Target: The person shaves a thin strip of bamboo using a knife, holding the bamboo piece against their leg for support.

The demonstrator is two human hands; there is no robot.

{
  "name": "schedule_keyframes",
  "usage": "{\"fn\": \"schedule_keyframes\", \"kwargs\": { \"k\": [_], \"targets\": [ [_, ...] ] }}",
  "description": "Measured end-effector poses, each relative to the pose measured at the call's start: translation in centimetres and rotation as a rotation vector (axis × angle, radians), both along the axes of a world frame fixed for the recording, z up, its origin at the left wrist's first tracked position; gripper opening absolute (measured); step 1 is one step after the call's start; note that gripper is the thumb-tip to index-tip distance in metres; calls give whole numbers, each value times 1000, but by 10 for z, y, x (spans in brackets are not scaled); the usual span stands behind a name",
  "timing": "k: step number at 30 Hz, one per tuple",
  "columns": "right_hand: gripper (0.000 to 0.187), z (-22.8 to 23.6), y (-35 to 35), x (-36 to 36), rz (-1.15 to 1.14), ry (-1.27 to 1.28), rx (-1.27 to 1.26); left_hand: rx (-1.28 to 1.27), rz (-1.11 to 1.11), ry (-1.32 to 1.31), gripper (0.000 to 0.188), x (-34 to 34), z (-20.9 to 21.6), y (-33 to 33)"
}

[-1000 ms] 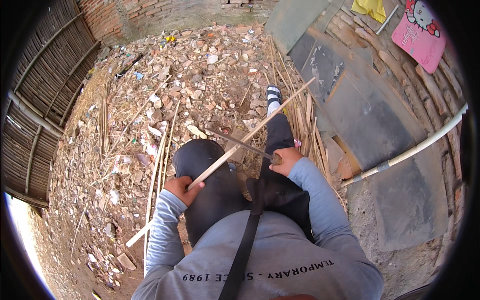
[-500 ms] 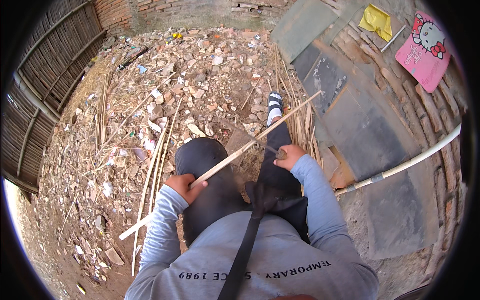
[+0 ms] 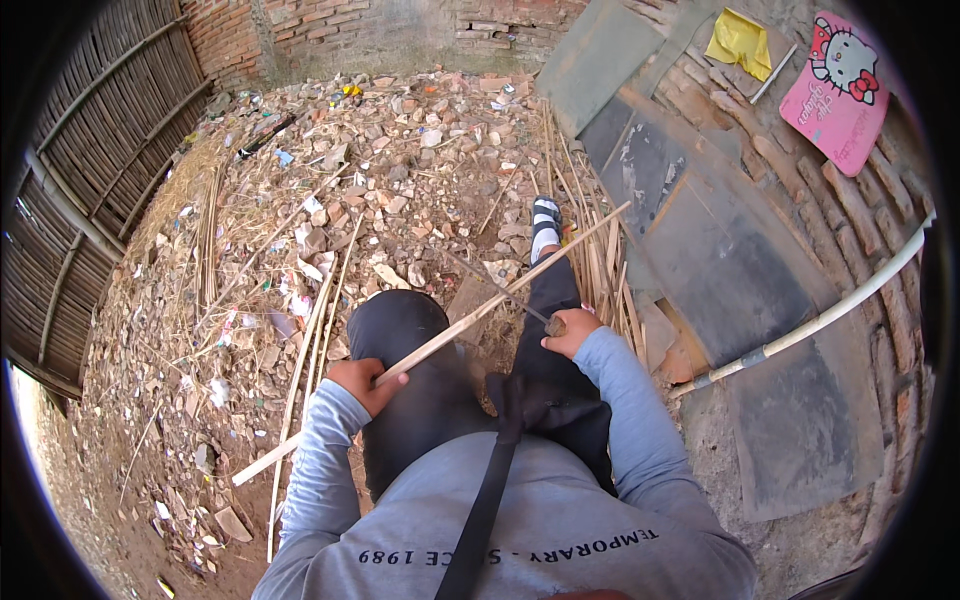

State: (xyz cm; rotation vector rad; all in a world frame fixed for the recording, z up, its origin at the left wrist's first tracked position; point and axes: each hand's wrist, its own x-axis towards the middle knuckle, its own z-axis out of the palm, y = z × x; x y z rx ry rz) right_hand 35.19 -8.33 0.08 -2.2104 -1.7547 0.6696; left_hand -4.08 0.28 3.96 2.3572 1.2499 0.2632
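1. The left hand (image 3: 360, 380) grips a long pale bamboo strip (image 3: 450, 335) lying diagonally across the knees.
2. The right hand (image 3: 570, 330) clasps a dark-bladed knife (image 3: 500, 290), touching the strip.

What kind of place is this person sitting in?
Probably an outdoor yard used as a rough work spot. The ground is covered in broken brick rubble, a brick wall closes the far side, a woven bamboo fence stands on the left, and cut bamboo strips lie about.
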Motion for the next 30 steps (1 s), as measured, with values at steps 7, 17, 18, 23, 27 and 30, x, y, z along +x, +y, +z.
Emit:
{"fn": "schedule_keyframes", "kwargs": {
  "k": [7, 17, 18, 23, 27, 30],
  "targets": [
    [35, -7, -3, 11, -31, 8, 58, -24, 20, 25, 53, 8, 12, -7],
    [36, -11, -3, 16, -38, 35, 13, 14, 19, -19, 49, 8, 6, -4],
    [36, -14, -3, 17, -62, 6, 36, 27, 27, -15, 49, 9, 6, -5],
    [37, -4, -5, -1, -25, 39, 1, -28, 31, -10, 51, 3, 4, -2],
    [37, -13, -4, 14, -28, 47, 41, 20, 3, -12, 51, 7, 4, -1],
    [37, -16, -5, 10, -66, 21, 59, 43, 21, 12, 52, 6, 2, -4]
  ]
}}
